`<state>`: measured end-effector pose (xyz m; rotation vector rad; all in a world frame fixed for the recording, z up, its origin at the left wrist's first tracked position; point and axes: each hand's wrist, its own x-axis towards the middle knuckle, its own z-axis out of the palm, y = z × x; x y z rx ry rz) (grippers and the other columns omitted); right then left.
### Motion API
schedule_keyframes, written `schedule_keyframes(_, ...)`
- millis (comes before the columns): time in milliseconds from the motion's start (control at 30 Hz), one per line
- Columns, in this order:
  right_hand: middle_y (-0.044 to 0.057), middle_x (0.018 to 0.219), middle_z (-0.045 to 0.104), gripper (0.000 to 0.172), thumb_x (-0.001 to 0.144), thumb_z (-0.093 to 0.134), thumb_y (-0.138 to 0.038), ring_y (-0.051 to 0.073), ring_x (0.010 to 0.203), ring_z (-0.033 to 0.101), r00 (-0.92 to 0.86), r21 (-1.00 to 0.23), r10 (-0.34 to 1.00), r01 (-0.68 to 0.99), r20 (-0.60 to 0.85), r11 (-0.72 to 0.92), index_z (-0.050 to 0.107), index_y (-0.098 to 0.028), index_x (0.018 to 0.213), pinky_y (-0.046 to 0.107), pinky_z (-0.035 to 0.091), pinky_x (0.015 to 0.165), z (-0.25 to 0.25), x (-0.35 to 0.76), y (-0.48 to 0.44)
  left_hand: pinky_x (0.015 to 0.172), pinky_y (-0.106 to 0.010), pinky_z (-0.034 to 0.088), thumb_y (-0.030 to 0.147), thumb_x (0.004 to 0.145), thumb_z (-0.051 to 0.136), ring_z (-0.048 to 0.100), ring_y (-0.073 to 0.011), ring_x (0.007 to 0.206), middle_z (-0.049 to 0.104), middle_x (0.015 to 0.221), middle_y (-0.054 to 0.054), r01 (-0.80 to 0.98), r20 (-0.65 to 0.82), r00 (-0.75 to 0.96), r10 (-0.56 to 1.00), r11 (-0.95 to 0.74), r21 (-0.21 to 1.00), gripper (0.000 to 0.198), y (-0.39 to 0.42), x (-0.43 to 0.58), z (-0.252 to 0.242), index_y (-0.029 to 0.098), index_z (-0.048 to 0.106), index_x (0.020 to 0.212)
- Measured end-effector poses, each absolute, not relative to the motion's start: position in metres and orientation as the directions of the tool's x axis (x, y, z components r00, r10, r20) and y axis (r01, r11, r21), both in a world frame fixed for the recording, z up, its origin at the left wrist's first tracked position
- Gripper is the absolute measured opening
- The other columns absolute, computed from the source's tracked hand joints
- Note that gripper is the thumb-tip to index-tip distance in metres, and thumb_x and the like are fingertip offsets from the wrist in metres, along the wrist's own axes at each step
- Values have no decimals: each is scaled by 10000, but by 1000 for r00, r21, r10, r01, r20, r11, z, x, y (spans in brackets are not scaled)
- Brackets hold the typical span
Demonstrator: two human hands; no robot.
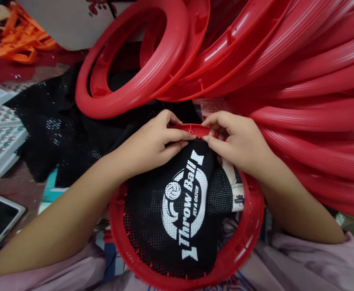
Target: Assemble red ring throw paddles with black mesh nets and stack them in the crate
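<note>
Left hand (161, 141), right hand (237, 139) both grasping far rim of red ring (254, 206), fingertips right at edge of printed black mesh (152, 218)! Piled rings (310, 117) beyond.

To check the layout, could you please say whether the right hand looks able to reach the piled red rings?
Probably yes: nothing visible separates the right hand from the piled red rings, though it touches another red ring.
</note>
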<state>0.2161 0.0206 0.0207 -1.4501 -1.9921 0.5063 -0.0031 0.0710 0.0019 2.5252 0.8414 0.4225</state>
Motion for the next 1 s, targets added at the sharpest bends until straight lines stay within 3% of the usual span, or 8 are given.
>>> schedule_keyframes(100, -1, 741, 682, 41, 812, 633, -181, 150, 698, 615, -263, -544, 945, 772, 196, 328, 652, -187, 775, 267, 430, 653, 39, 220, 11, 856, -416, 509, 313, 912, 500, 589, -253, 970, 553, 1100, -117, 603, 135, 727, 674, -719, 346, 352, 66, -4, 11, 200, 661, 1204)
schedule_keyframes(200, 4, 683, 685, 140, 857, 628, -233, 158, 641, 619, -407, -471, 894, 836, -186, 282, 676, -196, 732, 279, 416, 619, 50, 216, 0, 765, -411, 518, 304, 921, 468, 619, -271, 881, 589, 1103, -150, 735, 85, 660, 746, -665, 134, 409, 59, -2, 21, 140, 563, 1282)
schedule_keyframes(267, 48, 768, 717, 142, 882, 600, -223, 183, 692, 650, -441, -360, 833, 877, -335, 319, 694, -181, 784, 290, 418, 623, 47, 209, -4, 696, -382, 509, 303, 927, 441, 631, -273, 849, 602, 1114, -161, 773, 74, 628, 774, -632, 50, 401, 56, -2, 26, 130, 549, 1272)
schedule_keyframes(467, 131, 782, 710, 122, 897, 591, -240, 233, 643, 665, -271, -103, 932, 962, -242, 253, 647, -133, 886, 296, 349, 514, 17, 193, -3, 583, -367, 460, 422, 866, 493, 645, -316, 800, 671, 910, -127, 842, 113, 537, 836, -540, -9, 391, 57, -10, 33, 173, 613, 1142)
schedule_keyframes(567, 98, 716, 689, 79, 878, 600, -205, 217, 593, 639, -316, -104, 928, 948, -198, 301, 636, -167, 818, 291, 287, 485, 13, 194, -2, 691, -415, 504, 398, 869, 492, 657, -316, 836, 682, 903, -116, 830, 126, 540, 832, -551, 83, 309, 57, -12, 33, 190, 668, 1016)
schedule_keyframes(733, 80, 778, 663, 133, 843, 575, -163, 186, 640, 593, -349, -154, 926, 933, -148, 327, 606, -173, 714, 290, 290, 533, 30, 195, -6, 991, -416, 482, 307, 912, 452, 601, -268, 1164, 663, 1205, -120, 562, 209, 687, 696, -691, 455, 310, 61, -5, 26, 148, 676, 1057)
schedule_keyframes(900, -40, 622, 583, 81, 746, 572, -105, 115, 549, 498, -315, -531, 948, 811, -40, 247, 578, -186, 748, 240, 325, 539, 38, 205, 1, 1036, -413, 463, 299, 873, 540, 590, -241, 1199, 618, 1307, -110, 485, 106, 694, 712, -571, 662, 278, 67, -2, 19, 155, 698, 1050)
schedule_keyframes(1000, -27, 789, 684, 279, 757, 485, -38, 118, 698, 619, -418, -715, 908, 624, 35, 314, 642, -191, 930, 230, 439, 649, 33, 211, 6, 1005, -400, 478, 303, 826, 607, 622, -230, 1115, 651, 1210, -103, 494, 98, 655, 749, -523, 694, 214, 68, -3, 17, 158, 735, 919)
